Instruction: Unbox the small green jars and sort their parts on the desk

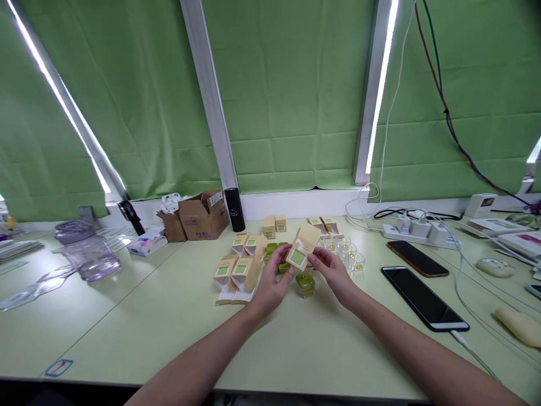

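Note:
Both hands hold a small tan cardboard box (302,246) with a green square label, tilted above the table. My left hand (273,282) grips its lower left side, and my right hand (332,269) pinches its right edge. Just below the box a clear little jar with a green lid (305,283) sits on the table. More green-lidded jars (273,248) lie behind my left hand. Several matching tan boxes (239,270) stand to the left, and clear jars with yellow contents (349,252) are to the right.
Two phones (424,297) lie on the right, one on a cable, near a white power strip (416,231). A black cylinder (234,209) and brown cartons (203,215) stand at the back. A purple plastic jug (87,251) is on the left.

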The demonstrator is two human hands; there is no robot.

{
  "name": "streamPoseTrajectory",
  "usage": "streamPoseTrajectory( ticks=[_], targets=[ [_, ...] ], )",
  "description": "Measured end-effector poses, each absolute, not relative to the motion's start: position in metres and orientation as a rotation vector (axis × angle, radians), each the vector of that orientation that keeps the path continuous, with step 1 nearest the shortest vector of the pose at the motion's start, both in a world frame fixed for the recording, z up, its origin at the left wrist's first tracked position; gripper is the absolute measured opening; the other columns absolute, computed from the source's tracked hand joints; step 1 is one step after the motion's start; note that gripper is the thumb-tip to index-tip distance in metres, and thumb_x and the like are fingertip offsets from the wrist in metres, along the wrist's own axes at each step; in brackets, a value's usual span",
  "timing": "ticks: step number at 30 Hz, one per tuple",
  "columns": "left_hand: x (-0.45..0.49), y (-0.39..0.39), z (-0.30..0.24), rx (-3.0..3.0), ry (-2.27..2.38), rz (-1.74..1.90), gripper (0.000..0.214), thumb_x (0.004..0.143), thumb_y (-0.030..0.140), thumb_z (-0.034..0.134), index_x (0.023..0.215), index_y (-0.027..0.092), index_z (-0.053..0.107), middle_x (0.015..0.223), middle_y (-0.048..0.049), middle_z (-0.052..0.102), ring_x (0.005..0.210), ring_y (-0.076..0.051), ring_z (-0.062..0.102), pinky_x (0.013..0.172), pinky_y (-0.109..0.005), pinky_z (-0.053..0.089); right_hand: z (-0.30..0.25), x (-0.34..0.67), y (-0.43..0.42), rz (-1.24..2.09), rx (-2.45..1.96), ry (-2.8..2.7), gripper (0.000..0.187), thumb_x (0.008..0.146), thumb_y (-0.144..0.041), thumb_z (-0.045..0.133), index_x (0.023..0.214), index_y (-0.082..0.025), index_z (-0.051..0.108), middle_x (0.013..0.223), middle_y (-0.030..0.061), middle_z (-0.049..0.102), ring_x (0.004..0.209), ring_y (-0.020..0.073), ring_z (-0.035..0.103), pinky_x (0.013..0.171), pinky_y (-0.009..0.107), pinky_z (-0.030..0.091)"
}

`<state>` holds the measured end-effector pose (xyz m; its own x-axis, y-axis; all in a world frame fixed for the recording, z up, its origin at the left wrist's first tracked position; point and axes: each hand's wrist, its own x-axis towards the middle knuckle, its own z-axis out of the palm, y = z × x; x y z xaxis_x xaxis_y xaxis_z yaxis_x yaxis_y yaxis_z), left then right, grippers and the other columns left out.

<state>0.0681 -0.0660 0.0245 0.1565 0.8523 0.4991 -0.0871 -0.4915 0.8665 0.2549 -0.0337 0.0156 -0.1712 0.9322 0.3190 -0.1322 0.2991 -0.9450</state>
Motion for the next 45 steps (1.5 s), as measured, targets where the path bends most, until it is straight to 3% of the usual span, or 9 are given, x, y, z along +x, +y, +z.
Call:
streamPoseTrajectory(
  ticks=[10,20,25,30,39,45],
  targets=[
    [0.0684,-0.0664,0.0258,1.682,0.796,1.456,0.046,0.092,0.031,0.07,0.136,0.025,0.058,0.139,-0.0125,0.06,0.132,-0.03,0.055,0.113,-0.045,0.042,0.0075,0.2529,-0.0288,1.151,-0.766,-1.401,0.057,0.078,-0.069,0.075,0.111,-0.023,0.069,0.108,0.0107,0.075,0.102,0.0278,0.07,0.095,0.044,0.056],
    [0.0683,-0.067,0.0251,1.646,0.785,1.46,0.047,0.09,0.033,0.073,0.133,0.025,0.058,0.136,-0.012,0.061,0.13,-0.03,0.056,0.112,-0.045,0.043,0.0062,0.2553,-0.0269,1.07,-0.777,-1.576,0.055,0.086,-0.07,0.066,0.115,-0.023,0.072,0.106,0.0089,0.074,0.097,0.026,0.069,0.09,0.041,0.057],
    [0.0692,-0.0683,0.0264,1.718,0.812,1.439,0.044,0.093,0.033,0.069,0.134,0.025,0.055,0.137,-0.0123,0.059,0.13,-0.029,0.055,0.112,-0.044,0.042,0.0076,0.2545,-0.029,1.11,-0.741,-1.547,0.055,0.084,-0.066,0.072,0.121,-0.025,0.068,0.114,0.0101,0.074,0.099,0.0265,0.071,0.09,0.042,0.057],
    [0.0689,-0.0686,0.0265,1.719,0.798,1.438,0.043,0.093,0.032,0.068,0.133,0.025,0.054,0.132,-0.012,0.061,0.125,-0.028,0.057,0.108,-0.041,0.044,0.0098,0.2527,-0.0323,1.128,-0.733,-1.535,0.055,0.082,-0.066,0.073,0.116,-0.023,0.068,0.115,0.0119,0.075,0.103,0.0283,0.072,0.091,0.042,0.058],
    [0.0673,-0.0696,0.0269,1.685,0.78,1.409,0.054,0.08,0.011,0.064,0.131,0.024,0.053,0.127,-0.01,0.062,0.12,-0.028,0.058,0.104,-0.041,0.046,0.0106,0.2534,-0.032,1.23,-0.727,-1.423,0.055,0.078,-0.066,0.077,0.112,-0.022,0.07,0.106,0.0108,0.077,0.096,0.0285,0.072,0.091,0.044,0.057],
    [0.0676,-0.0696,0.0257,1.727,0.811,1.4,0.059,0.076,0.006,0.056,0.132,0.024,0.049,0.127,-0.0091,0.061,0.119,-0.026,0.059,0.102,-0.041,0.048,0.0141,0.2531,-0.0337,1.281,-0.724,-1.373,0.056,0.075,-0.066,0.08,0.109,-0.022,0.072,0.105,0.0102,0.078,0.1,0.0291,0.072,0.093,0.042,0.055]
  ],
)
